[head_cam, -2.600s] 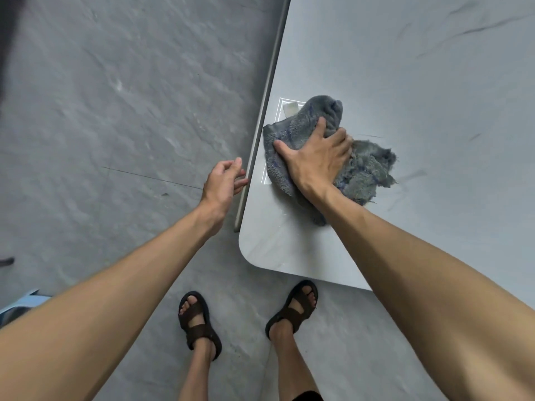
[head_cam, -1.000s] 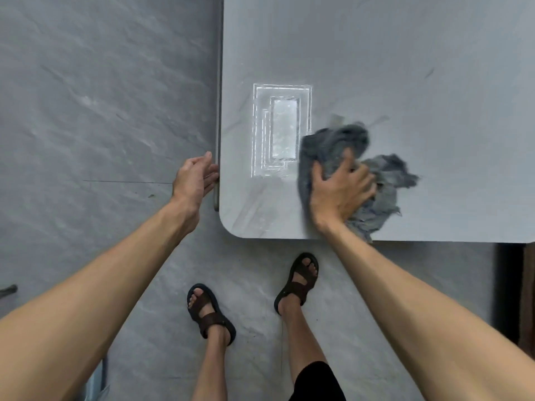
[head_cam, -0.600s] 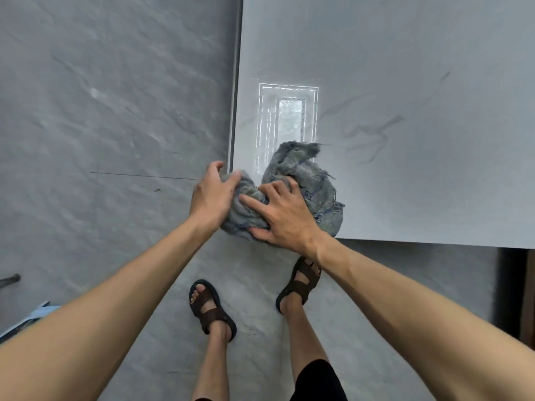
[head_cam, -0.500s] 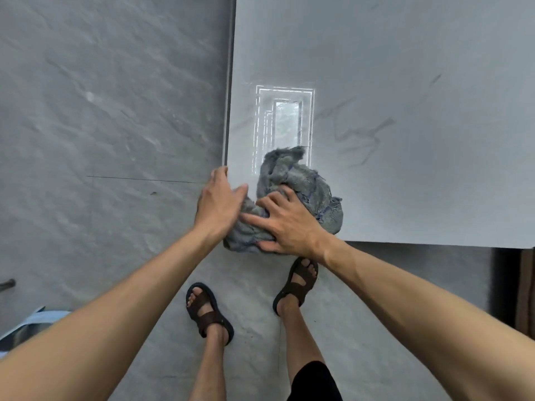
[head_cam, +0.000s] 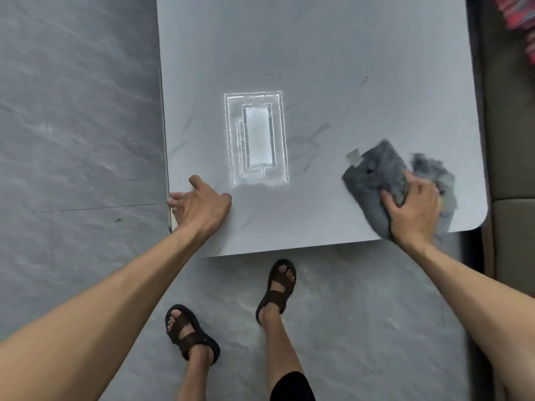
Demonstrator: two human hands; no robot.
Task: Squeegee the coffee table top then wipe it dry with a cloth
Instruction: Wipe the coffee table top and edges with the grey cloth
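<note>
The grey coffee table top (head_cam: pixel 318 53) fills the upper middle of the head view, with a bright rectangular reflection at its centre. A crumpled grey cloth (head_cam: pixel 379 175) lies near the table's near right corner. My right hand (head_cam: pixel 414 209) presses down on it, fingers spread and slightly curled into the fabric. My left hand (head_cam: pixel 202 205) rests on the near left corner of the table, fingers loosely bent at the edge, holding nothing. No squeegee is in view.
Grey stone floor (head_cam: pixel 72 125) lies left of the table and in front of it. My sandalled feet (head_cam: pixel 278 287) stand just before the near edge. A sofa (head_cam: pixel 512 140) sits close along the table's right side, with a red patterned fabric (head_cam: pixel 521 21) at top right.
My right hand has swept the cloth from the near left corner across to the near right corner. My left hand let go of the cloth and now rests on the left corner.
</note>
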